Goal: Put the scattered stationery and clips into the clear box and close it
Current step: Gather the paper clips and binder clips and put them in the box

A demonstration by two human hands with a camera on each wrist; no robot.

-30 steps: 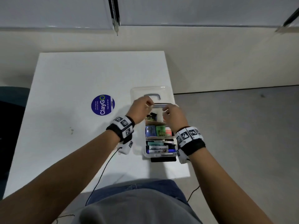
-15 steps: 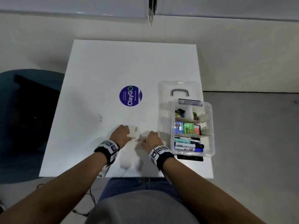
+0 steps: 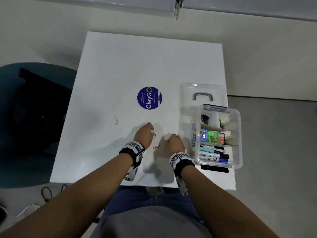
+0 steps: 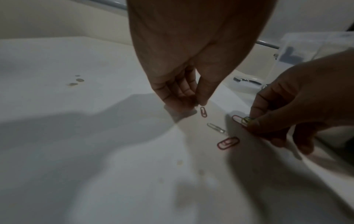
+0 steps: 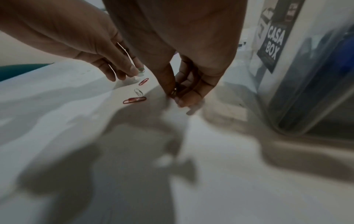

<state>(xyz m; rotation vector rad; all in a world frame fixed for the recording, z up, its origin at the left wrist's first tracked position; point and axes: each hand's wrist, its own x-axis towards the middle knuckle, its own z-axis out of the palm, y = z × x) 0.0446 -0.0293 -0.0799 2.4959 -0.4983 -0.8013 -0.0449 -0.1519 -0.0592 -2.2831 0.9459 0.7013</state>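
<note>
- Right hand (image 3: 174,143) rests low on the white table (image 3: 120,66), its thumb and fingertips pinching a pink paper clip (image 4: 237,119) together with a greenish clip (image 4: 247,120); the remaining fingers curl under the palm.
- Left hand (image 3: 145,134) hovers just left of it, fingers pointing down and drawn close together, the thumb tip nearly meeting the fingertips right above a dark red paper clip (image 4: 203,111). From these views I cannot tell whether the fingers already hold anything; the right wrist view shows a small green shape at the left fingertips, too blurred to name.
- Between the two hands, a silver paper clip (image 4: 216,128) lies flat on the table, and nearer the person a larger red paper clip (image 4: 228,143) lies flat as well, apart from both hands.
- To the right of the right hand stands the clear box (image 3: 237,134), open, near the table's right edge. Its near compartment holds markers (image 3: 213,154), the middle one holds small blue, green and orange packs (image 3: 211,136), and the far one holds binder clips (image 3: 204,117) beside a white item.
- Just beyond the box, the clear lid (image 3: 202,93) lies flat on the table with its grey handle up, touching the box's far side.
- Left of the lid, a round purple sticker (image 3: 149,98) sits on the tabletop.
</note>
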